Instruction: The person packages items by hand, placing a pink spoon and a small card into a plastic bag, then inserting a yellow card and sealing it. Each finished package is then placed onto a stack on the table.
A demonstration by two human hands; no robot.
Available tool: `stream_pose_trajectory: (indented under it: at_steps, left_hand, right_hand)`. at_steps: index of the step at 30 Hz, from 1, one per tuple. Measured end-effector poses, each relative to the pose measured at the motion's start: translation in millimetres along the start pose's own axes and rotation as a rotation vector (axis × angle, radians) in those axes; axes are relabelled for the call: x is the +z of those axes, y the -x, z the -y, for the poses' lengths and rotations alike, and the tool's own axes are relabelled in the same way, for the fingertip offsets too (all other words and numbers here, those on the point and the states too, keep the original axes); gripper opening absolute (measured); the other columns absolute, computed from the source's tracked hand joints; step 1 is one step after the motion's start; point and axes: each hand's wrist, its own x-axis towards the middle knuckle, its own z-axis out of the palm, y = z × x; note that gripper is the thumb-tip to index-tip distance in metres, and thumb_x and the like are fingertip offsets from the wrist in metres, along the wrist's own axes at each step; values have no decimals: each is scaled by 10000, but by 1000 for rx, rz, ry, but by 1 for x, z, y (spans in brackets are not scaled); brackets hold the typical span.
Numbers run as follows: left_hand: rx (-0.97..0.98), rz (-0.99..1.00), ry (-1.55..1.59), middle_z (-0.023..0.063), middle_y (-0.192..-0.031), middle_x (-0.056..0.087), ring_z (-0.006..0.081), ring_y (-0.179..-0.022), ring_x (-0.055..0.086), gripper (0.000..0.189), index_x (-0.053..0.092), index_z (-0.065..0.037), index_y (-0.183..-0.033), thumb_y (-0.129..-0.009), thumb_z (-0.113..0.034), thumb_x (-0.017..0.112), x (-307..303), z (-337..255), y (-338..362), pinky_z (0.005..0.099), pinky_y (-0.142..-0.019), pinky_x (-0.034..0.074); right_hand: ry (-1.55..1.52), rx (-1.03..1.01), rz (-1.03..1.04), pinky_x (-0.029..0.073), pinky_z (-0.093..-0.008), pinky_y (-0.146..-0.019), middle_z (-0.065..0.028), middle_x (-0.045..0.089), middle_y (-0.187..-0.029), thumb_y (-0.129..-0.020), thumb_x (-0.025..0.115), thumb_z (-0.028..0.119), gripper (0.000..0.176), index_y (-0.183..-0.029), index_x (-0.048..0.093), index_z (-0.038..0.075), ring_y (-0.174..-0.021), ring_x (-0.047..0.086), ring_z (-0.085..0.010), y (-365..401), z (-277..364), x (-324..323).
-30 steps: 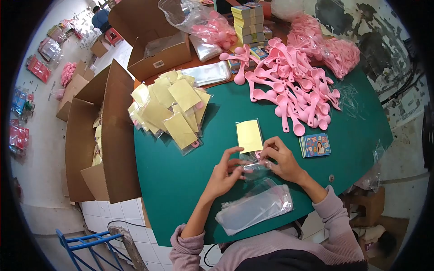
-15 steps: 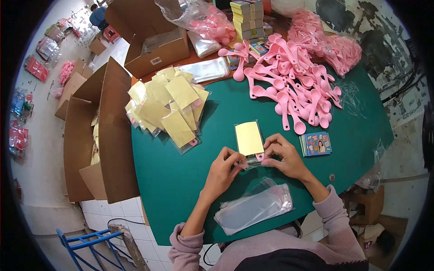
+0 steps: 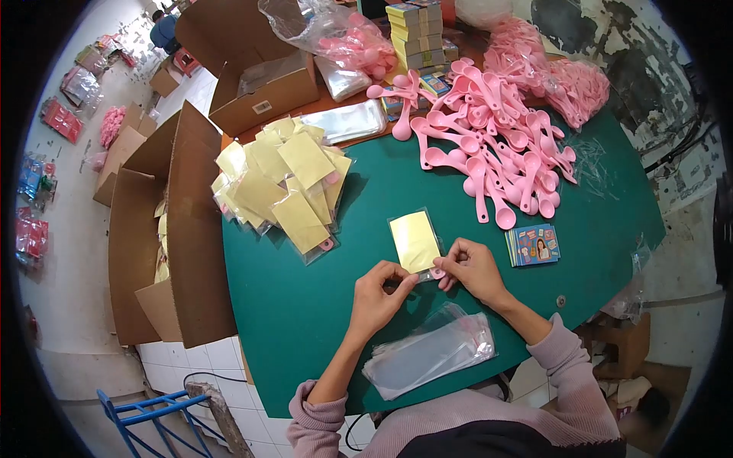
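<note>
A clear plastic bag (image 3: pixel 434 217) lies on the green table with a pale yellow card (image 3: pixel 416 243) inside it. The pink end of a spoon handle (image 3: pixel 437 273) shows at its lower right corner. My left hand (image 3: pixel 379 298) pinches the lower left edge of the bag between thumb and fingers. At the lower right corner, my right hand (image 3: pixel 475 273) grips the bag close to the pink handle. Just below my hands is a stack of clear bags (image 3: pixel 427 355). To the right sits a small pile of picture cards (image 3: pixel 536 246).
Filled bags with yellow cards (image 3: pixel 282 183) are heaped at left, beside an open cardboard box (image 3: pixel 200 229). Loose pink spoons (image 3: pixel 489 145) cover the back right. Behind stand bundled card stacks (image 3: pixel 416 38) and another box (image 3: pixel 267 99). A person (image 3: pixel 163 32) is far off.
Both hands have shifted slightly, and the bag has tilted a little to the left. Less clear plastic shows below the yellow card, and my left fingers are now at the card's lower edge.
</note>
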Motion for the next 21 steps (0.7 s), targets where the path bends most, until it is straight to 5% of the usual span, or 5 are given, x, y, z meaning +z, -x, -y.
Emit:
stream_pose_trajectory:
  at_steps: [11,17,21]
  left_hand:
    - [-146,-175,435,11,-739,540,64,-664,538,173,432,-34,-857,-825,-76,598,11,-8,4,199,-543,413]
    - [-101,-188,427,-20,-733,508,38,-687,496,112,462,-40,-834,-829,-42,574,17,-3,7,171,-582,382]
    - [-94,-169,354,18,-874,565,53,-700,508,179,523,-29,-986,-822,-58,587,15,-4,6,183,-590,407]
  right_hand:
    - [109,-108,-43,404,-190,-379,-49,562,-630,-799,627,60,160,-783,475,16,-467,548,-74,3,2,5]
    - [92,-109,-53,407,-188,-399,-39,571,-637,-801,621,61,231,-1013,554,-1,-474,538,-64,4,5,6]
    - [120,-84,-35,416,-194,-408,-47,582,-646,-796,623,60,347,-1126,534,6,-483,545,-68,4,5,5]
